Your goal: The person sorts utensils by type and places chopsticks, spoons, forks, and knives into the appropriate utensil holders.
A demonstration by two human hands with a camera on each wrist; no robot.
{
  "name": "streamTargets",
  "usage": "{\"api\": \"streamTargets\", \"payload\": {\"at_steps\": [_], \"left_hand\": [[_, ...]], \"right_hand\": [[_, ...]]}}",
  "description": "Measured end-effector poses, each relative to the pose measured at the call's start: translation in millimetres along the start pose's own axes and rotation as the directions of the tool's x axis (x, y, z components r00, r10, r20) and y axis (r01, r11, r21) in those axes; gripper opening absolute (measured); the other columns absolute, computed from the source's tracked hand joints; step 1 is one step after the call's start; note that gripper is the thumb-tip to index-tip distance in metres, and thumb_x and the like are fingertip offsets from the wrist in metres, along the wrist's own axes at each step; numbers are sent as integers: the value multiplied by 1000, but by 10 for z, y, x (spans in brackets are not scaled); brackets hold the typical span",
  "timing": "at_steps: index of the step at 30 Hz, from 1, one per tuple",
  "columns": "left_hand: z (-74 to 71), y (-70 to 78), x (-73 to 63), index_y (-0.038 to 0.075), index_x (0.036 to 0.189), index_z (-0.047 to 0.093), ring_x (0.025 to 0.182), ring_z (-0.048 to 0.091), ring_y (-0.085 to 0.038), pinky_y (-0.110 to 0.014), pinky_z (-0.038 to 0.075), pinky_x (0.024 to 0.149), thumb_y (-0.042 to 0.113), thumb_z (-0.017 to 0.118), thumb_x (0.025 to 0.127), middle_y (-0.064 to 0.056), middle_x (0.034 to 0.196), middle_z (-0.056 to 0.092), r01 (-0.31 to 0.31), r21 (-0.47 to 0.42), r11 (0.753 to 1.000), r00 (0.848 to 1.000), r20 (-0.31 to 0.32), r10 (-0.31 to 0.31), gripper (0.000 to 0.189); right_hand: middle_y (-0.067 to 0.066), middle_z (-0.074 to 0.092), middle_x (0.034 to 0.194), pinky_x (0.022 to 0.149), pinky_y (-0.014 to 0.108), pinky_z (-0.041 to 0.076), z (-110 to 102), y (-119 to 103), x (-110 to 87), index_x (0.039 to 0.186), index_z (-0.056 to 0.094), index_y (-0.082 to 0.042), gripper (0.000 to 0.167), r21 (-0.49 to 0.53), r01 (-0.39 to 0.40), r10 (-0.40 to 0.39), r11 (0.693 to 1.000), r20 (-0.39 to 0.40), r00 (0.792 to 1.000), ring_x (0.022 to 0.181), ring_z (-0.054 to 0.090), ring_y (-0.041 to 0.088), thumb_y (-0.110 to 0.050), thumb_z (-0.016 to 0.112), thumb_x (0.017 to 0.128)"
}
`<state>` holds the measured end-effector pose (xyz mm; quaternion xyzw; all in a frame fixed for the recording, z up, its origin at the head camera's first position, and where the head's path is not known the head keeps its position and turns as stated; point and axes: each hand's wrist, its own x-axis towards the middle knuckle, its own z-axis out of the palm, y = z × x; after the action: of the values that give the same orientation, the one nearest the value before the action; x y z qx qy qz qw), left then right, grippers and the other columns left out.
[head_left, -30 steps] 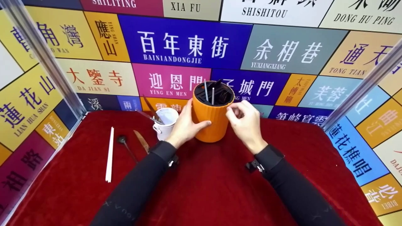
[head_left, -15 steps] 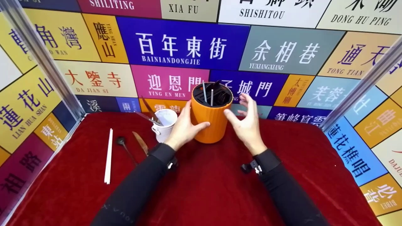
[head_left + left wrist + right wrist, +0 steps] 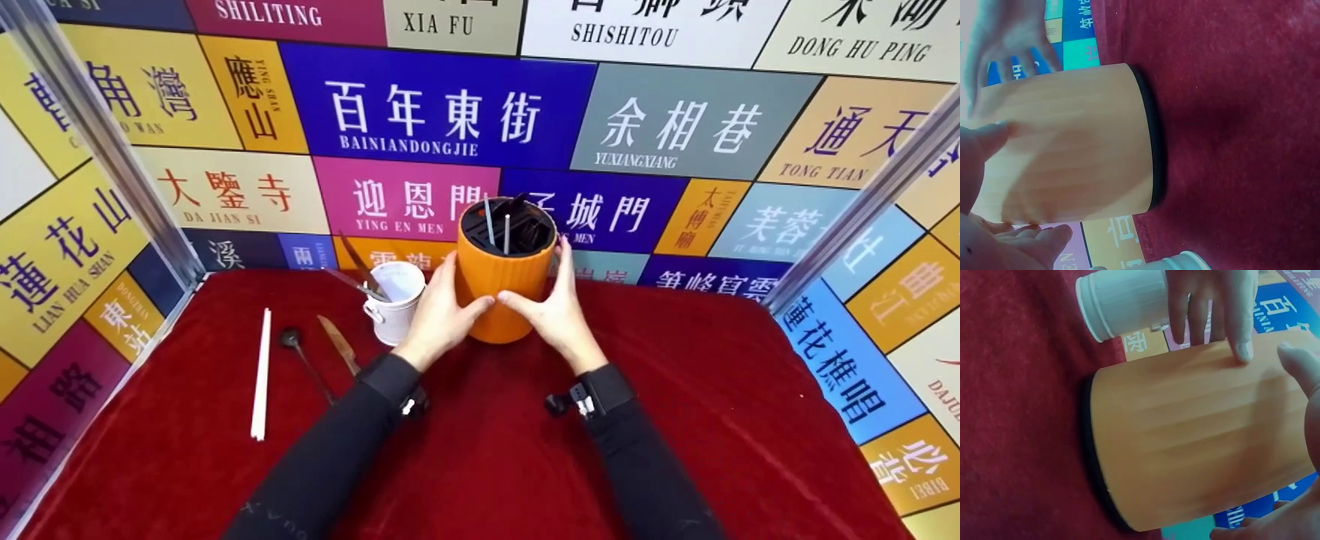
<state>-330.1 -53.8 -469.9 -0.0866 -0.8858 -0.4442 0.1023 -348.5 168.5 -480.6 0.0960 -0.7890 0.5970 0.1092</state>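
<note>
An orange ribbed cylindrical holder (image 3: 504, 274) with a black slotted insert (image 3: 529, 234) stands on the red cloth. Two thin pale rods (image 3: 507, 234) and a dark piece stick up from its top. My left hand (image 3: 441, 311) grips its left side, thumb across the front. From the right, my right hand (image 3: 556, 315) holds it too, and the two thumb tips nearly meet. The left wrist view has the holder's side and dark base rim (image 3: 1154, 143) close up. Behind the holder, some of the fingers of both hands are hidden.
Left of the holder stands a white cup (image 3: 396, 304) with utensils leaning in it. A knife (image 3: 339, 341), a dark long-handled spoon (image 3: 291, 339) and white chopsticks (image 3: 261, 375) lie on the red cloth (image 3: 480, 450). A signboard-patterned wall (image 3: 450, 97) rises behind.
My right hand has left the holder's upper rim, spread its fingers, then moved down and in against the right side. My left hand has kept its grip, and the holder stays in place.
</note>
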Motion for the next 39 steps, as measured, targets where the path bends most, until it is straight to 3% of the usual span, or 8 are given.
{"api": "streamTargets", "payload": {"at_steps": [7,15,24,33,39], "left_hand": [[39,26,-81,4,172,35,162,45,-34,-46,32,138,34,78,102,-21,173,45,15,-31,999,999,-39,-16,87],[86,85,-105,2,168,42,155,53,-36,-47,40,133,35,74,103,-20,167,53,8,-45,999,998,-64,-11,79],[64,77,-126,3,170,38,158,50,-35,-47,37,134,37,74,105,-19,172,48,38,-37,999,998,-49,-40,82],[-52,54,-238,1,169,41,157,50,-36,-48,38,135,36,73,105,-20,170,50,38,-16,999,999,-19,-38,79],[-209,204,-372,4,161,54,139,65,-37,-49,52,122,35,74,105,-20,156,63,-33,-5,999,999,22,33,67]], "right_hand": [[11,15,186,139,59,23,78,175,-61,179,-2,-27,139,58,-31,32,998,-6,999,172,21,30,-33,99,84],[-1,16,187,140,43,22,131,248,33,179,5,-31,141,-17,75,-76,997,-44,996,168,29,18,-37,103,78],[5,13,187,139,51,22,208,302,40,179,2,-32,146,-47,92,-95,995,-49,994,168,28,26,-29,105,75],[4,20,185,138,48,27,285,331,-17,178,4,-38,144,-82,86,-90,993,-45,995,165,34,21,-48,103,75],[4,19,185,138,48,28,257,360,-45,178,3,-37,144,-99,71,-77,993,-53,996,165,33,22,-50,103,75]]}}
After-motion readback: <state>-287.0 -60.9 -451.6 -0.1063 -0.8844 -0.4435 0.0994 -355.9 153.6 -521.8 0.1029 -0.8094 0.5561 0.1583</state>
